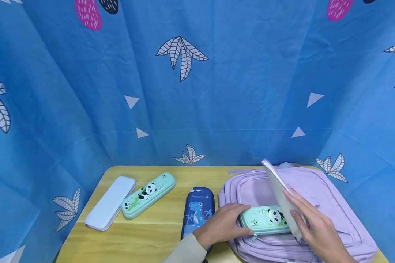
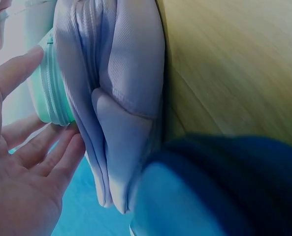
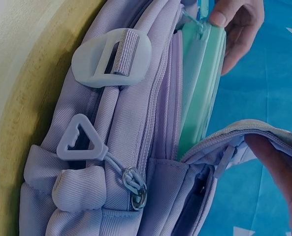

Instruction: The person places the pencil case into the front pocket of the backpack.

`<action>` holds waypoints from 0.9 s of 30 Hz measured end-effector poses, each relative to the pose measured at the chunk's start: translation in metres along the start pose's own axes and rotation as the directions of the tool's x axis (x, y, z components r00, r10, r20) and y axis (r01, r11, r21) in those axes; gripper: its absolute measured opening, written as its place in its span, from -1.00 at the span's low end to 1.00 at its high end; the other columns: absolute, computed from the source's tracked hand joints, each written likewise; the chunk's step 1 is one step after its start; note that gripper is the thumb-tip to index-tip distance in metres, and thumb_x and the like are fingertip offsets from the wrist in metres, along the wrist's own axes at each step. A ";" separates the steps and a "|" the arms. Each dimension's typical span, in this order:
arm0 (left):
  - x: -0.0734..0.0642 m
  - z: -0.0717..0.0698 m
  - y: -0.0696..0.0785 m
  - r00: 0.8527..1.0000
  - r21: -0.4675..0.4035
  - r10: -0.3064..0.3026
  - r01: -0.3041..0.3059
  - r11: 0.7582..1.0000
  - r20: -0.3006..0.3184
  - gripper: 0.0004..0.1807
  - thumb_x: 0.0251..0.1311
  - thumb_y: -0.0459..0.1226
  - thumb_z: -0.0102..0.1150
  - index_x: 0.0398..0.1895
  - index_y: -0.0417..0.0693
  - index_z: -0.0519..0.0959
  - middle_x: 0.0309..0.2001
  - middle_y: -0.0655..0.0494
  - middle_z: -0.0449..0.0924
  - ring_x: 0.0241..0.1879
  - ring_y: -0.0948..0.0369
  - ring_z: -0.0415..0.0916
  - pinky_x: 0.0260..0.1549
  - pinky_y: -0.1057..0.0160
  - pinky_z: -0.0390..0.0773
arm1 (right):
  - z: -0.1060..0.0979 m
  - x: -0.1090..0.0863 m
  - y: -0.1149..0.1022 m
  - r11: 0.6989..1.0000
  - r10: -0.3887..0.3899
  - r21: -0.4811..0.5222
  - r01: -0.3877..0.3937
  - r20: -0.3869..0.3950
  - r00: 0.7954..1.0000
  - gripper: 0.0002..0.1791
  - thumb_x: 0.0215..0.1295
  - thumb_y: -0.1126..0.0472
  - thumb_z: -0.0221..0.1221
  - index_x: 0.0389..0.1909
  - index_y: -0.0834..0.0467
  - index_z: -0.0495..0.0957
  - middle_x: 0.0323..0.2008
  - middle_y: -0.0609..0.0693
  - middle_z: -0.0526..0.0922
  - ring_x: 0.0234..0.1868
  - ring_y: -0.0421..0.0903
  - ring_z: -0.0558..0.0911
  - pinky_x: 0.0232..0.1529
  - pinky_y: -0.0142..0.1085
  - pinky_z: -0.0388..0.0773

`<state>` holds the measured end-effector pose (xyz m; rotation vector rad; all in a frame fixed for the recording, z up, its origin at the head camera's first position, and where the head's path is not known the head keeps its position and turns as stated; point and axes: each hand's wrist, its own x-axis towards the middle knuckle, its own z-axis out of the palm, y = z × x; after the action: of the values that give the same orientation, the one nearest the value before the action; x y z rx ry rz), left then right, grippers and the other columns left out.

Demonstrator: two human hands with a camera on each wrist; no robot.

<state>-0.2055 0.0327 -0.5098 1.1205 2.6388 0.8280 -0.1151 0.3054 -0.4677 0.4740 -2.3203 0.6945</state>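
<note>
A mint-green panda pencil case [image 1: 263, 219] lies in the opened front pocket of a lilac backpack [image 1: 329, 197]. My left hand [image 1: 224, 223] grips the case's left end, thumb on the near side and fingers at the far side. The backpack's pocket flap [image 1: 278, 190] stands raised, its edge held between the thumb and fingers of my right hand [image 1: 317, 224]. That flap hides the case's right end in the head view. From the right wrist, the green case [image 3: 202, 88] shows between the pocket's zipped edges, with the left hand [image 3: 242, 29] at its far end.
Left of the backpack lies a dark blue dinosaur pencil case [image 1: 197, 210], partly under my left forearm. Another green panda pencil case [image 1: 148, 195] and a plain white case [image 1: 110, 204] rest further left on the wooden table [image 1: 145, 241]. A blue curtain [image 1: 217, 102] hangs behind.
</note>
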 end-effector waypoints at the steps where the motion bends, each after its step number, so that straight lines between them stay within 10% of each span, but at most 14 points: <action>1: 0.002 0.001 0.001 1.000 0.005 0.001 -0.001 1.000 -0.001 -0.19 0.33 0.18 0.47 0.58 0.17 0.49 0.45 0.29 0.59 0.43 0.31 0.52 0.43 0.27 0.52 | 0.000 0.000 0.000 1.000 -0.003 0.002 0.003 0.002 1.000 -0.10 0.06 0.69 0.40 0.49 0.17 0.56 0.54 0.05 0.53 0.57 -0.54 0.31 0.37 -0.75 0.27; 21: 0.028 0.038 0.030 0.999 0.070 0.020 -0.018 0.997 -0.029 -0.24 0.33 0.16 0.48 0.51 0.13 0.53 0.38 0.34 0.64 0.35 0.39 0.56 0.34 0.35 0.56 | -0.002 -0.006 0.003 0.999 0.012 0.051 -0.011 -0.009 1.000 -0.42 0.47 0.44 0.27 0.49 0.26 0.54 0.51 0.21 0.54 0.59 -0.47 0.32 0.51 -0.64 0.24; 27: 0.033 0.044 0.034 0.997 0.093 0.051 -0.045 0.995 -0.059 -0.27 0.35 0.15 0.46 0.51 0.16 0.53 0.36 0.37 0.65 0.32 0.41 0.57 0.31 0.42 0.55 | -0.001 -0.004 0.003 0.998 0.029 0.062 -0.028 -0.024 0.999 -0.24 0.22 0.61 0.32 0.49 0.27 0.53 0.49 0.27 0.54 0.58 -0.48 0.34 0.50 -0.62 0.26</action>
<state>-0.1929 0.0942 -0.5254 1.2039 2.7351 0.7690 -0.1131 0.3089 -0.4710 0.4582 -2.2914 0.7830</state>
